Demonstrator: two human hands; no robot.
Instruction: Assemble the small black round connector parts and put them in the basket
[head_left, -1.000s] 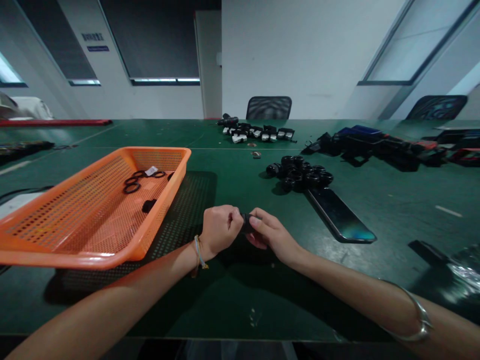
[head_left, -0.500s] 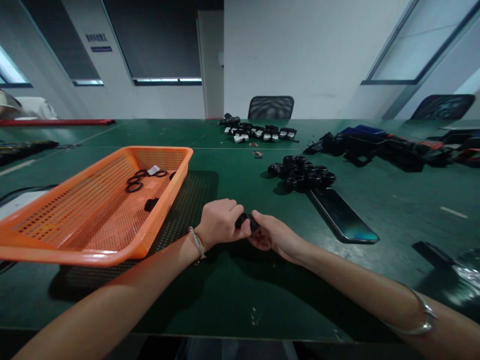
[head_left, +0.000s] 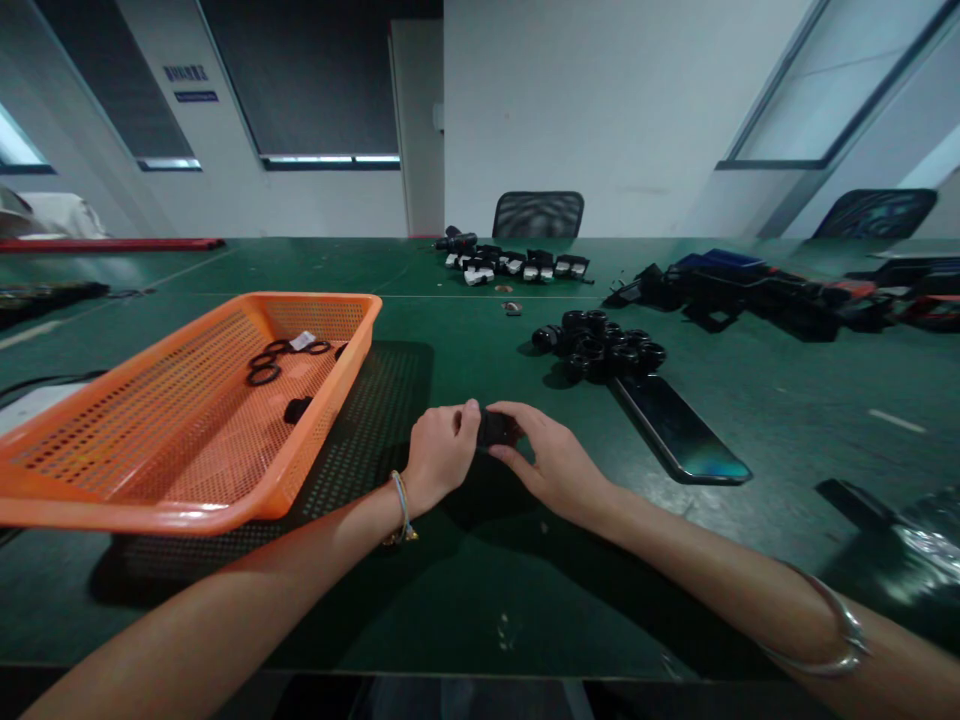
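Green matting covers the wide table [head_left: 465, 600], and behind it stand white walls, dark windows and two mesh chairs. Near the middle of the table, both hands meet around one small black part [head_left: 496, 428]. The left hand [head_left: 441, 455] is curled closed, and its fingertips press on the left side of the part. The right hand [head_left: 551, 462] grips the same part from the right, with its fingers bent over the top and the thumb below. So the part sits between the two hands, held a little above the mat, and most of it is hidden by the fingers; its exact shape I cannot tell. To the left, an orange basket [head_left: 150, 500] rests on a perforated black mat [head_left: 382, 400], and inside it lie a few black rings [head_left: 264, 372] and a small white piece. Farther and to the right of the hands there is a heap of black round parts [head_left: 600, 347], well apart from them. Just near that heap lies a dark flat phone [head_left: 679, 430]. More black items are spread at the far right side.
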